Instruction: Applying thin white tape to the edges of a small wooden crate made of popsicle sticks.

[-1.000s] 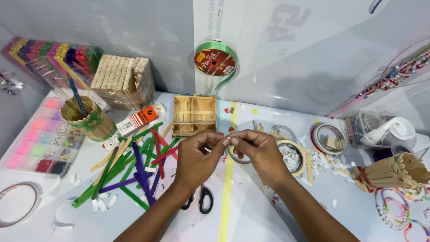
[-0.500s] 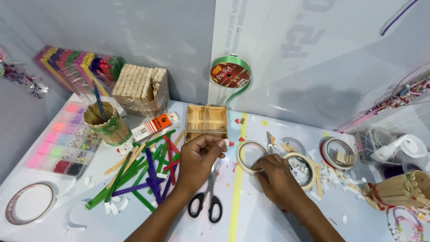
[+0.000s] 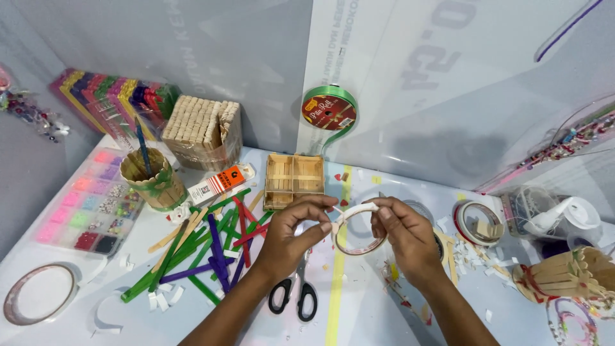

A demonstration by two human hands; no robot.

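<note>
My left hand (image 3: 295, 234) and my right hand (image 3: 403, 234) hold a thin roll of tape (image 3: 359, 227) up between them, above the white table (image 3: 365, 314). Both thumbs and forefingers pinch its upper rim, the left hand on a short pulled-out end. Black-handled scissors (image 3: 296, 296) lie under my left wrist. Left of my left hand spreads a pile of coloured craft sticks (image 3: 208, 247). A small box of plain wooden sticks (image 3: 293, 181) sits just beyond my hands.
A stick-clad cup (image 3: 152, 178), a glue tube (image 3: 218, 184), a bead organiser (image 3: 90, 208) and a tape roll (image 3: 38, 301) are on the left. A green ribbon spool (image 3: 328, 112) leans on the wall. More tape rolls (image 3: 477, 221) and a stick basket (image 3: 567, 274) stand right.
My hands dropped to the table half a second ago, the right one picking up the tape roll; now both hold it raised. The camera has tilted, so the scene sits higher.
</note>
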